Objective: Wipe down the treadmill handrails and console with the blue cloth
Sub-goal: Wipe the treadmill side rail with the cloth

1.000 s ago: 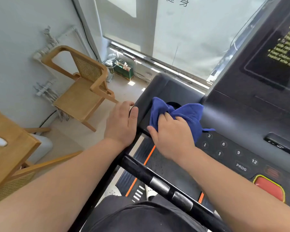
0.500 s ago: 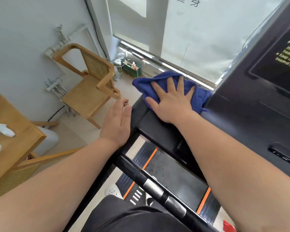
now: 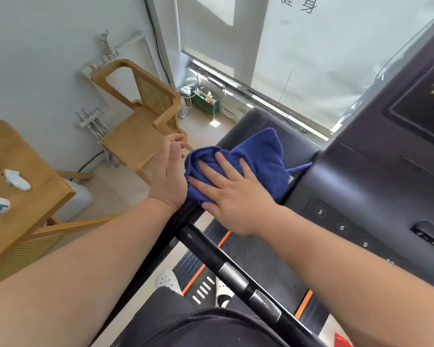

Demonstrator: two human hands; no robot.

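Note:
The blue cloth (image 3: 258, 156) lies bunched on the left wing of the black treadmill console (image 3: 361, 181). My right hand (image 3: 233, 194) presses flat on the cloth with straight, spread fingers. My left hand (image 3: 169, 171) is at the console's left edge, right beside the cloth, fingers relaxed and slightly raised. A black handrail bar (image 3: 226, 269) with metal grip sensors crosses below my forearms. The console keypad (image 3: 341, 227) shows numbers to the right.
A wooden chair (image 3: 138, 116) stands left of the treadmill by the wall. A wooden table (image 3: 28, 186) with spray bottles is at the far left. A green bag (image 3: 208, 103) sits under the window. The orange-edged running belt (image 3: 256, 261) lies below.
My right hand has pulled the cloth back from the console's far edge toward me and to the left. The left hand has lifted slightly at the console's side.

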